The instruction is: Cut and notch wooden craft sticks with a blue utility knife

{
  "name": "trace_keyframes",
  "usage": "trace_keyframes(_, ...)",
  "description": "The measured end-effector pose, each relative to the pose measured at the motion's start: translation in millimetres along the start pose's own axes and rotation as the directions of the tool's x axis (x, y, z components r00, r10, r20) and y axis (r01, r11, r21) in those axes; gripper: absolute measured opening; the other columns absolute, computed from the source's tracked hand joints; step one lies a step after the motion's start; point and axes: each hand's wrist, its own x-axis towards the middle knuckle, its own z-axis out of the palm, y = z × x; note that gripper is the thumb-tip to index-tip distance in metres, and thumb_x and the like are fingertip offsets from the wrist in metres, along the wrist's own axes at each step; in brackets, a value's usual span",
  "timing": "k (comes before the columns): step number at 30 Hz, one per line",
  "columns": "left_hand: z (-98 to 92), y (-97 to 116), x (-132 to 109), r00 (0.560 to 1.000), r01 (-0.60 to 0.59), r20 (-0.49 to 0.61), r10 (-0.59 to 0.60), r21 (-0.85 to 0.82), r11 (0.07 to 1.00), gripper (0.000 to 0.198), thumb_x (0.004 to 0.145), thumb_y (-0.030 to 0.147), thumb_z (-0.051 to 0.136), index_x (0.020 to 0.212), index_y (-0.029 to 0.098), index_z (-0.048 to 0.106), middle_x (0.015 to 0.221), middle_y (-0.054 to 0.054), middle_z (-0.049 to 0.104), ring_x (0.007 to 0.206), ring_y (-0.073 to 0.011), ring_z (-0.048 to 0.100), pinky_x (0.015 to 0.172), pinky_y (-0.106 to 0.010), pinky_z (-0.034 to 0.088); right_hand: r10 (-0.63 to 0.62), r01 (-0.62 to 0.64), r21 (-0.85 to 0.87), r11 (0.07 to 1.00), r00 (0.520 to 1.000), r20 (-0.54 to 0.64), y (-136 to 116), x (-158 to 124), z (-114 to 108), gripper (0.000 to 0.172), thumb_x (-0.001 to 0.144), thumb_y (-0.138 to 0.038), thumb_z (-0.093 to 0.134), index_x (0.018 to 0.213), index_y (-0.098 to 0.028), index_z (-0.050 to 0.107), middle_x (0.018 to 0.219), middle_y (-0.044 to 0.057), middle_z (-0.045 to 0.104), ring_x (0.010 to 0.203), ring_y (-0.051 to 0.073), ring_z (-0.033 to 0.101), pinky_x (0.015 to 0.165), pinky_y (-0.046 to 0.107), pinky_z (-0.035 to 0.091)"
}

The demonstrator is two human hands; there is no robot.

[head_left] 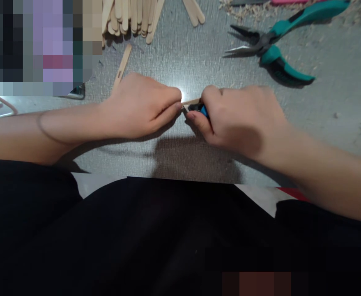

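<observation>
My left hand [151,107] is closed in a pinch on one end of a thin wooden craft stick [191,101]. The stick spans the short gap to my right hand [238,115], whose curled fingers cover its other end. In that right hand is a utility knife [202,109] with a blue and black body, mostly hidden by the fingers. Its blade tip lies against or very near the stick, close to my left fingertips; exact contact cannot be made out. Both hands are low over the grey table [180,164], near its front edge.
Behind my left hand lies a single craft stick [124,61] with a small dark slot. A pile of craft sticks [131,16] and a few apart [194,11] sit farther back. Open teal-handled pliers [265,43] rest at right, with wood shavings [244,10] beyond.
</observation>
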Motion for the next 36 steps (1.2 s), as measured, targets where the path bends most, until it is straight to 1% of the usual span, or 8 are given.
trace_keyframes(6,-6.7,5,2,0.997,-0.043,0.062,0.039,0.068,0.997,0.054,0.118,0.05,0.031,0.09,0.025,0.071,0.07,-0.007,0.058,0.061,-0.0221,0.037,0.066,-0.044,0.027,0.029,-0.025,-0.078,0.997,0.998,0.048,-1,4,-2,0.077,0.118,-0.074,0.029,0.149,-0.02,0.075,0.11,0.025,0.088,0.09,0.045,0.077,0.074,0.049,0.041)
trace_keyframes(9,-1.1,2,3,0.997,-0.057,0.052,0.05,0.15,0.987,0.064,0.119,0.053,0.022,0.098,0.024,0.075,0.068,-0.008,0.056,0.061,-0.0226,0.033,0.066,-0.044,0.025,-0.012,0.013,-0.044,0.999,1.0,0.017,0,7,1,0.076,0.118,-0.077,0.029,0.147,-0.023,0.076,0.107,0.023,0.089,0.089,0.044,0.077,0.074,0.048,0.041)
trace_keyframes(13,9.4,-5,3,0.995,-0.091,0.05,0.083,0.191,0.977,0.079,0.12,0.062,0.009,0.103,0.024,0.077,0.069,-0.007,0.055,0.063,-0.0225,0.032,0.066,-0.044,0.025,-0.052,0.05,-0.152,0.987,0.999,-0.007,-2,6,2,0.076,0.12,-0.072,0.027,0.139,-0.018,0.077,0.101,0.023,0.086,0.083,0.043,0.078,0.067,0.047,0.037)
trace_keyframes(18,9.8,-3,2,0.995,-0.091,0.065,0.077,0.264,0.96,0.067,0.122,0.052,0.022,0.108,0.022,0.08,0.072,-0.008,0.061,0.066,-0.0231,0.039,0.069,-0.042,0.031,-0.041,0.04,-0.082,0.996,0.999,-0.008,-5,6,2,0.064,0.122,-0.067,0.04,0.138,-0.017,0.077,0.108,0.024,0.086,0.092,0.041,0.082,0.075,0.047,0.038)
trace_keyframes(22,5.5,2,2,0.993,-0.105,0.08,0.084,0.314,0.944,0.06,0.12,0.042,0.025,0.104,0.021,0.079,0.071,-0.006,0.059,0.064,-0.0223,0.035,0.066,-0.04,0.025,-0.058,0.055,-0.098,0.994,0.998,-0.029,-7,5,4,0.068,0.123,-0.065,0.038,0.143,-0.012,0.076,0.116,0.028,0.087,0.096,0.044,0.081,0.074,0.047,0.038)
trace_keyframes(26,7.5,4,1,0.992,-0.125,0.053,0.115,0.265,0.956,0.056,0.12,0.045,0.031,0.101,0.022,0.079,0.069,-0.004,0.055,0.064,-0.0214,0.029,0.067,-0.04,0.021,-0.074,0.072,-0.113,0.991,0.997,-0.012,-10,4,1,0.077,0.125,-0.065,0.028,0.145,-0.007,0.075,0.115,0.031,0.086,0.093,0.045,0.082,0.07,0.047,0.039)
trace_keyframes(32,14.8,1,0,0.995,-0.094,-0.006,0.099,0.257,0.962,0.065,0.123,0.046,0.021,0.102,0.023,0.078,0.073,-0.007,0.062,0.064,-0.0219,0.03,0.067,-0.042,0.022,-0.029,0.028,-0.054,0.998,1.0,-0.012,-6,5,-1,0.08,0.121,-0.072,0.019,0.152,-0.026,0.077,0.118,0.023,0.091,0.1,0.048,0.08,0.077,0.05,0.044)
trace_keyframes(36,16.3,-2,0,0.993,-0.093,-0.048,0.108,0.241,0.966,0.07,0.122,0.054,0.018,0.106,0.025,0.079,0.074,-0.008,0.065,0.066,-0.0238,0.037,0.067,-0.042,0.025,-0.054,0.054,-0.049,0.997,0.999,-0.001,4,8,0,0.075,0.12,-0.073,0.026,0.149,-0.029,0.079,0.114,0.021,0.092,0.097,0.046,0.079,0.076,0.049,0.045)
